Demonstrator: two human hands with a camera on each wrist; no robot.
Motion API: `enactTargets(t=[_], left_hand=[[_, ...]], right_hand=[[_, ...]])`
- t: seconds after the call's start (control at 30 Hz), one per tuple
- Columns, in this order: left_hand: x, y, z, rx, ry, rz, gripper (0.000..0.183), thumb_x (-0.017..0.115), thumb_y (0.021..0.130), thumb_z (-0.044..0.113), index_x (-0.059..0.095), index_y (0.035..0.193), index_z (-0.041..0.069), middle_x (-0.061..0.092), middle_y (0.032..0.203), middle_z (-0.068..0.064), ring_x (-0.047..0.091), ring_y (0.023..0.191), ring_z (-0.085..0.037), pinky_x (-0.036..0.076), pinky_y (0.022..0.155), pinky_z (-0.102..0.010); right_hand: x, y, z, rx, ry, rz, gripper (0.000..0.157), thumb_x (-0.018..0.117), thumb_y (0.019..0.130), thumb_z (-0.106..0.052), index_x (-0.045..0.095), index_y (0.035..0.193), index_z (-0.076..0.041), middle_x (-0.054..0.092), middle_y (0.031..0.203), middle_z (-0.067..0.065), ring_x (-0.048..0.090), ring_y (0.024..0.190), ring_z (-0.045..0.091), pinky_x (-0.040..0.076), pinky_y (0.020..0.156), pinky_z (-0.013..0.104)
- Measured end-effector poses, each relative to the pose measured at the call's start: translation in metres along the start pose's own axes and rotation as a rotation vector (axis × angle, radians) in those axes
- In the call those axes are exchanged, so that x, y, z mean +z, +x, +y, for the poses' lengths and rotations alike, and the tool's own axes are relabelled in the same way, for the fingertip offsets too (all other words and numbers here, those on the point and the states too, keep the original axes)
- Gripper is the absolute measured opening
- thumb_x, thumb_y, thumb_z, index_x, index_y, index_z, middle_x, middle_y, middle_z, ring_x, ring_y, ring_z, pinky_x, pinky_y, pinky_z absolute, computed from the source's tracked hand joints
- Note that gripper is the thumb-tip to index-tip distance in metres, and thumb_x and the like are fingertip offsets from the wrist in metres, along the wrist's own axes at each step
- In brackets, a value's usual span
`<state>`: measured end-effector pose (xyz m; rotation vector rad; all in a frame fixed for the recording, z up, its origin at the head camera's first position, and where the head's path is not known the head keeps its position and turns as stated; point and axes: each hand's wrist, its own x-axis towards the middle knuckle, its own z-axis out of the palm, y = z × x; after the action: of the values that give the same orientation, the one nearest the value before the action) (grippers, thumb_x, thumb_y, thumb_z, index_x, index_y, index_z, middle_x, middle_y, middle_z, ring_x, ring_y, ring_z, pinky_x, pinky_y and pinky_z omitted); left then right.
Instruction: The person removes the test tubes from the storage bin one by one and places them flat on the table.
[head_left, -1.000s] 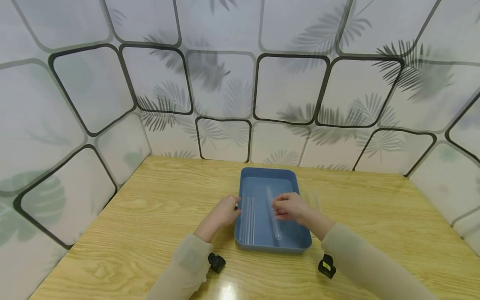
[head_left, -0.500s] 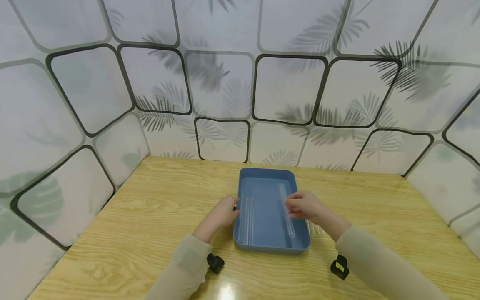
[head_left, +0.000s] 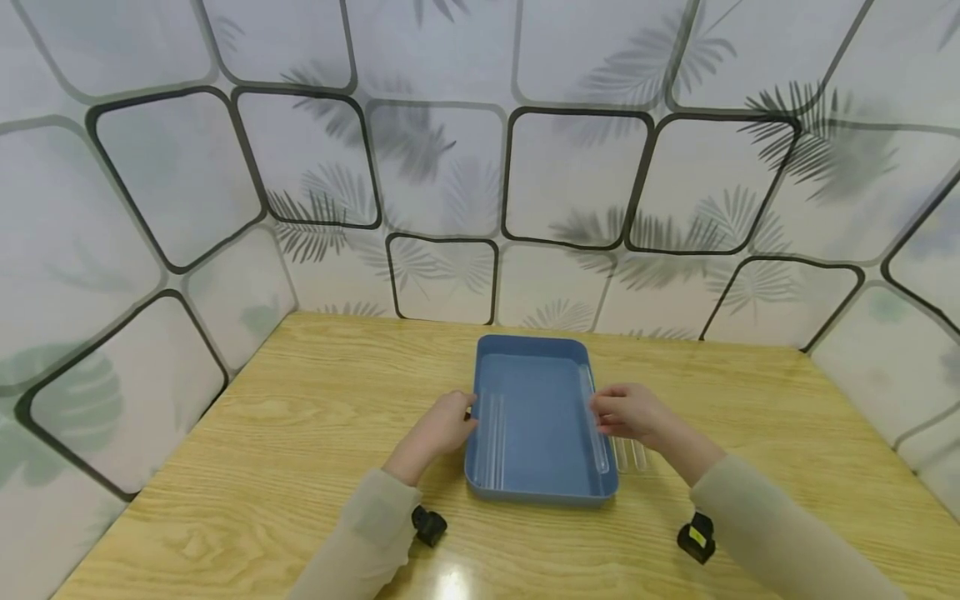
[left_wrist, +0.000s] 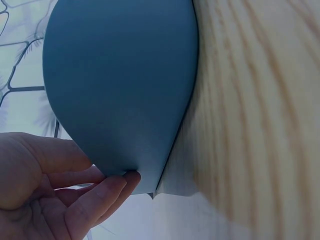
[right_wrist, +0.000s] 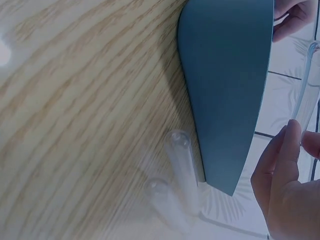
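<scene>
A blue rectangular tray [head_left: 540, 417] lies on the wooden table. My left hand [head_left: 448, 421] holds its left wall by the rim; in the left wrist view the fingertips [left_wrist: 131, 176] press against the outer side. My right hand [head_left: 626, 410] pinches a clear test tube [head_left: 601, 454] between thumb and fingers at the tray's right side. The right wrist view shows that tube [right_wrist: 306, 90] raised above the tray's rim, rounded end up in that view. Several more clear tubes [head_left: 495, 442] lie side by side along the tray's inner left wall.
Just outside the tray's right wall, two clear test tubes [right_wrist: 182, 155] lie on the table [head_left: 337, 383], partly behind the right hand in the head view. A patterned fabric wall [head_left: 442, 183] borders the table behind and at both sides.
My right hand has carried the test tube rightward from the middle of the tray to its right wall. The left hand has stayed at the left rim.
</scene>
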<state>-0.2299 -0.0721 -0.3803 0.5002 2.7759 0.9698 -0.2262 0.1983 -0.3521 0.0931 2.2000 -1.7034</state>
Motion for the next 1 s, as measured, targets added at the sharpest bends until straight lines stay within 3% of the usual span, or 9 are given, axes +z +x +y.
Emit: enactTargets(t=[0.67,1.0], left_hand=[[0.0,0.0,0.001,-0.029,0.004,-0.006,0.039,0.05,0.088,0.002,0.043,0.122,-0.013,0.046,0.123,-0.026,0.049,0.108,-0.033,0.045,0.086,-0.038],[0.0,0.0,0.002,-0.032,-0.004,-0.006,0.039,0.051,0.087,0.002,0.044,0.122,-0.014,0.046,0.122,-0.026,0.05,0.107,-0.032,0.046,0.085,-0.038]], right_hand=[[-0.041,-0.007,0.019,0.009,-0.004,0.024,0.039,0.049,0.089,-0.009,0.037,0.116,0.017,0.054,0.08,0.005,0.057,0.067,0.008,0.052,0.062,0.021],[-0.06,-0.01,0.031,0.016,-0.005,0.057,0.028,0.048,0.089,-0.007,0.043,0.105,0.015,0.055,0.076,0.005,0.057,0.065,0.009,0.052,0.061,0.022]])
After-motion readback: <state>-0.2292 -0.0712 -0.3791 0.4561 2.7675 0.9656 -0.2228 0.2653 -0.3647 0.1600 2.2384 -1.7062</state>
